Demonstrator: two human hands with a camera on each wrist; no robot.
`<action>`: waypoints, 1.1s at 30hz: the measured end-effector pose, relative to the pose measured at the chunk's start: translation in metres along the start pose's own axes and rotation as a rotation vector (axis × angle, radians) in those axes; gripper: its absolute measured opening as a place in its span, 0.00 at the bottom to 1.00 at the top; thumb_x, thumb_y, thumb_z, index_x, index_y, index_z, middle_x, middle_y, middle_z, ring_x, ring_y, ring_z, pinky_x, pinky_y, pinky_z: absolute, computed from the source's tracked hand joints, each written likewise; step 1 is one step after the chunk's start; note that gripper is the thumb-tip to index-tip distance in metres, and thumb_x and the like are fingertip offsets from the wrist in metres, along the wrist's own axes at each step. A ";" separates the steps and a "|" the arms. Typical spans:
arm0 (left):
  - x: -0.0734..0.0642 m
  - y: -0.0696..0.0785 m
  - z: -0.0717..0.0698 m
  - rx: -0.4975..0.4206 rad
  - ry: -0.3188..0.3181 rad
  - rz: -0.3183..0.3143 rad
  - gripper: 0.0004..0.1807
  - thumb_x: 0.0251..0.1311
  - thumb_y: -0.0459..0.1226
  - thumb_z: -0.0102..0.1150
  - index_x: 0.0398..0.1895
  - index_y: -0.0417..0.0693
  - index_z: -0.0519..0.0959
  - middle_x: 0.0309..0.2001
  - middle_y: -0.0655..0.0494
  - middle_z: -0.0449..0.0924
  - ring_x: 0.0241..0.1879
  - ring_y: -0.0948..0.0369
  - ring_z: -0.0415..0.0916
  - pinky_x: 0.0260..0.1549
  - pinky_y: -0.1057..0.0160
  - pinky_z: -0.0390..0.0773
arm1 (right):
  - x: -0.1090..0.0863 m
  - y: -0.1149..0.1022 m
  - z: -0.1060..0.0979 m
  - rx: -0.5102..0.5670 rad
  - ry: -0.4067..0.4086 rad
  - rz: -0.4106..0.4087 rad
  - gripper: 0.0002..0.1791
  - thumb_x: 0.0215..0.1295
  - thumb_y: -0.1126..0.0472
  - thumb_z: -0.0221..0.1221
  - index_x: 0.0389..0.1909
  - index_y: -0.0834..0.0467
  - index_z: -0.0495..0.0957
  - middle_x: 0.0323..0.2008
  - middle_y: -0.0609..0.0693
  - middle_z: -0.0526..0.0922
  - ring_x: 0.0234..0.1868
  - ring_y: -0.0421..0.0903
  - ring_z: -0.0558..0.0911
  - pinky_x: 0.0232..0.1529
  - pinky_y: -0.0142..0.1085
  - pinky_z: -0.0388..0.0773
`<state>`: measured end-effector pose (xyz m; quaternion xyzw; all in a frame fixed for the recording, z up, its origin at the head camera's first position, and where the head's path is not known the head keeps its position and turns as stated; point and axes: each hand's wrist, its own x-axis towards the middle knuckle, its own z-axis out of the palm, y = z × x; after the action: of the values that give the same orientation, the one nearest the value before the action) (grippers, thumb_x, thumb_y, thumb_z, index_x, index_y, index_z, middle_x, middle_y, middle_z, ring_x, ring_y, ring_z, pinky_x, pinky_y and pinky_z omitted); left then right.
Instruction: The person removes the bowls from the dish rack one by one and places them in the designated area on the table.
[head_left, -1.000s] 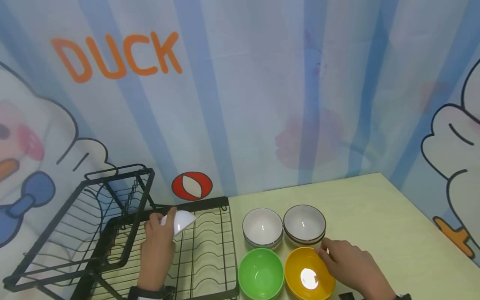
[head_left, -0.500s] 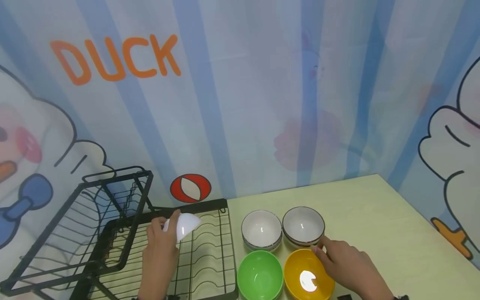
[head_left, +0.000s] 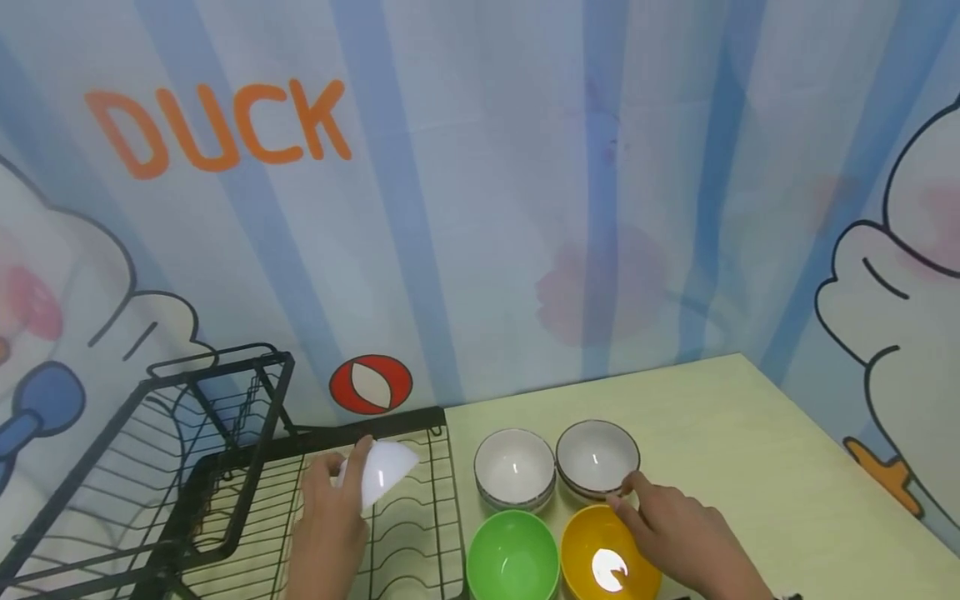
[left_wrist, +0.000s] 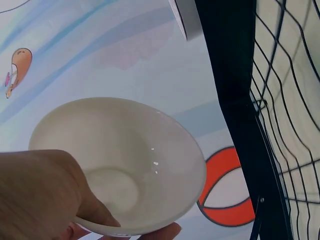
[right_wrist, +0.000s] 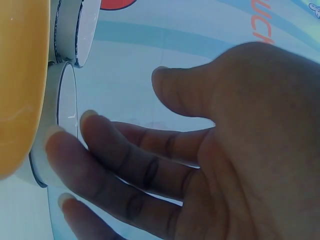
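Note:
My left hand (head_left: 333, 521) pinches the rim of a white bowl (head_left: 386, 471), holding it tilted above the dish rack. In the left wrist view the thumb lies inside this bowl (left_wrist: 150, 130) and fingertips show under its rim. My right hand (head_left: 678, 525) hovers by the yellow bowl (head_left: 592, 546) and the right-hand stack of dark-rimmed white bowls (head_left: 596, 454). In the right wrist view its fingers are loosely bent, the thumb stands apart, and nothing is between them. Whether the fingertips touch a bowl, I cannot tell.
The black wire dish rack (head_left: 450, 533) covers the left side, its raised basket (head_left: 142, 467) at far left. A green bowl (head_left: 513, 558) and another stack of white bowls (head_left: 515, 468) stand between rack and right hand. Behind the pale table (head_left: 697, 417) hangs a printed curtain (head_left: 495, 208).
My left hand has carried the white bowl a little to the right over the rack. The right hand's fingers have shifted slightly left along the bowls. The head view has turned slightly.

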<state>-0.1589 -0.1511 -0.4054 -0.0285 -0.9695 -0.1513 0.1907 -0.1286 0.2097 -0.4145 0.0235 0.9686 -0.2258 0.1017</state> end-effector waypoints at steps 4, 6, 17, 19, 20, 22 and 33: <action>-0.005 0.007 0.001 -0.013 -0.027 -0.008 0.52 0.38 0.15 0.67 0.71 0.55 0.65 0.55 0.39 0.66 0.55 0.43 0.67 0.24 0.49 0.83 | -0.001 -0.002 0.001 0.006 -0.005 -0.001 0.20 0.73 0.42 0.51 0.51 0.54 0.74 0.20 0.46 0.74 0.25 0.44 0.74 0.25 0.40 0.70; -0.006 0.010 0.001 -0.018 -0.030 -0.008 0.54 0.37 0.16 0.68 0.72 0.55 0.64 0.55 0.39 0.66 0.54 0.43 0.68 0.27 0.48 0.84 | -0.002 -0.002 0.001 0.000 0.001 -0.003 0.19 0.73 0.43 0.51 0.50 0.54 0.74 0.19 0.46 0.74 0.24 0.44 0.73 0.25 0.39 0.70; -0.017 0.017 0.009 -0.101 0.071 0.115 0.56 0.27 0.12 0.62 0.70 0.50 0.66 0.50 0.40 0.69 0.43 0.46 0.77 0.22 0.56 0.82 | 0.000 -0.004 0.001 -0.024 0.018 -0.028 0.29 0.72 0.40 0.51 0.58 0.60 0.74 0.31 0.47 0.84 0.31 0.44 0.81 0.29 0.48 0.80; -0.019 0.019 0.010 -0.110 0.101 0.134 0.56 0.24 0.12 0.62 0.69 0.50 0.68 0.49 0.40 0.69 0.39 0.46 0.78 0.19 0.58 0.81 | 0.001 -0.005 0.002 -0.023 0.020 -0.031 0.29 0.72 0.39 0.51 0.58 0.60 0.74 0.32 0.47 0.85 0.32 0.44 0.82 0.29 0.48 0.80; -0.020 0.020 0.010 -0.111 0.112 0.139 0.56 0.24 0.12 0.62 0.68 0.50 0.68 0.49 0.40 0.70 0.38 0.47 0.79 0.18 0.58 0.81 | 0.001 -0.006 0.001 -0.025 0.021 -0.034 0.30 0.72 0.39 0.51 0.58 0.60 0.73 0.32 0.47 0.84 0.32 0.44 0.81 0.29 0.48 0.80; -0.022 0.022 0.010 -0.114 0.128 0.139 0.57 0.22 0.12 0.62 0.68 0.50 0.68 0.49 0.40 0.70 0.37 0.47 0.79 0.18 0.59 0.80 | 0.001 -0.006 0.001 -0.029 0.023 -0.040 0.30 0.71 0.38 0.50 0.58 0.59 0.74 0.32 0.46 0.84 0.31 0.44 0.81 0.28 0.47 0.80; -0.025 0.029 0.012 -0.124 0.174 0.175 0.57 0.20 0.12 0.66 0.67 0.51 0.70 0.49 0.43 0.71 0.39 0.47 0.80 0.23 0.52 0.85 | -0.002 -0.008 0.003 -0.018 0.047 -0.036 0.21 0.73 0.45 0.52 0.54 0.57 0.75 0.24 0.44 0.79 0.26 0.42 0.75 0.25 0.41 0.76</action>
<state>-0.1366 -0.1194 -0.4174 -0.1112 -0.9319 -0.1955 0.2845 -0.1267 0.2018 -0.4131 0.0107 0.9729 -0.2183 0.0749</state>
